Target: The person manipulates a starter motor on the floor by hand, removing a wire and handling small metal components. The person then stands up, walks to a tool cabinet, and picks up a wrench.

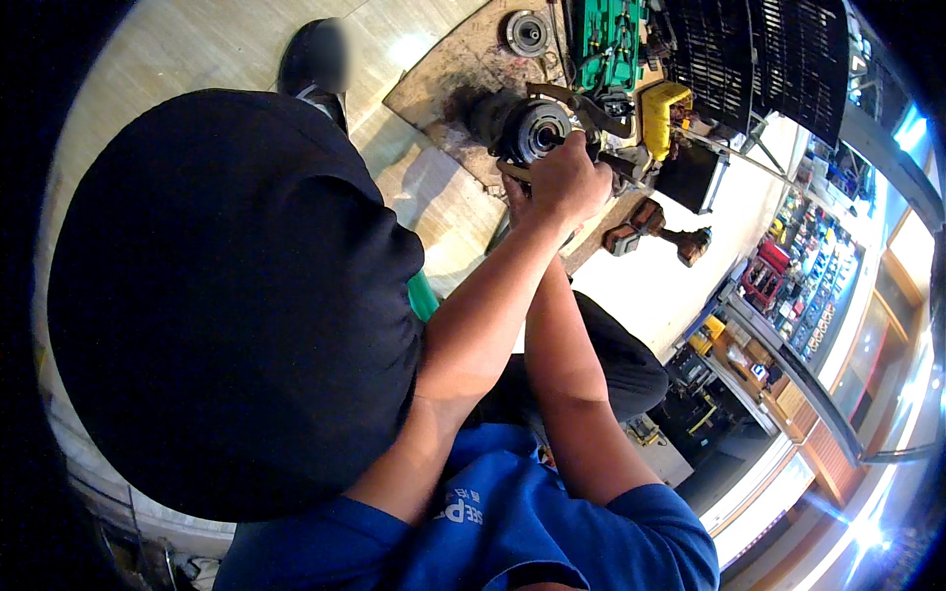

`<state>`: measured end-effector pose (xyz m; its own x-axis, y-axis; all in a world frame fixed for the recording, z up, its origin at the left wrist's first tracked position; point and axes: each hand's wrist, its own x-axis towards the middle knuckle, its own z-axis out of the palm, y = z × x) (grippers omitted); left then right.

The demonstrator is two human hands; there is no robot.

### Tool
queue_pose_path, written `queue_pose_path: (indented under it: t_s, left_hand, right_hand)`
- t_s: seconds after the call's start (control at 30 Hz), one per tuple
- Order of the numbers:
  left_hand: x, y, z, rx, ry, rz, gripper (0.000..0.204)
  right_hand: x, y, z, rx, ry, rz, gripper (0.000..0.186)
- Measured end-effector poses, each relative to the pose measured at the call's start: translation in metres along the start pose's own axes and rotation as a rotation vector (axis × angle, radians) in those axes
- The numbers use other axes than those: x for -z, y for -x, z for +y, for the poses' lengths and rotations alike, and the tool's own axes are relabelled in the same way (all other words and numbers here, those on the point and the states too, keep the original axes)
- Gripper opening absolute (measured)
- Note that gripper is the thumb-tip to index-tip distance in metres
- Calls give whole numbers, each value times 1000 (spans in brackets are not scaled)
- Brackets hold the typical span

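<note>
A dark, greasy machine part with a round ringed metal face lies on a stained brown board. My left hand reaches across it, closed like a fist at the centre of the face. A short dark piece shows by its fingers; its kind is hidden. My left forearm crosses over the right one. Under the left wrist, my right hand is partly covered, its visible fingers up against the near lower edge of the part. A tan band-like strip curves round the far side of the part.
A loose round metal part sits farther off on the board. Beside it are a green tool case, a yellow container and a black box. A cordless power tool lies to the right. A shoe stands at the left.
</note>
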<state>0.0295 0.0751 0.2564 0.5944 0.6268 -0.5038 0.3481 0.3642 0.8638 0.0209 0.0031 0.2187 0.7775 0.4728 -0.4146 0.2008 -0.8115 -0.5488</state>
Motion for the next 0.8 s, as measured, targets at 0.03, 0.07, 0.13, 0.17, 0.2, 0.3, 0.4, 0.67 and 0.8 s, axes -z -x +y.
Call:
queue_pose_path:
  t_s: [0.03,0.07,0.13,0.17,0.2,0.3,0.4,0.67,0.8]
  left_hand:
    - [2,-1,0,6,-3,19,36]
    - [5,-2,-1,12,-6,38,36]
    - [6,0,1,14,-10,27,36]
    - [4,2,3,9,-11,3,36]
    - [4,2,3,21,12,4,36]
    - [5,0,2,51,58,-5,34]
    - [5,0,2,59,60,-27,34]
    - [2,2,4,59,39,-3,32]
    - [-1,-1,-1,77,14,29,30]
  right_hand:
    - [-3,-2,-1,7,1,-13,46]
    - [-5,-3,-1,16,2,-25,45]
    - [-5,-4,0,17,4,-19,43]
    - [-2,-3,0,9,7,4,43]
    - [-2,-3,0,12,8,0,42]
    - [-3,-3,-1,18,11,1,40]
    - [-3,-2,0,20,15,14,37]
    - [6,3,16,34,92,104,32]
    - [54,3,41,82,355,260,29]
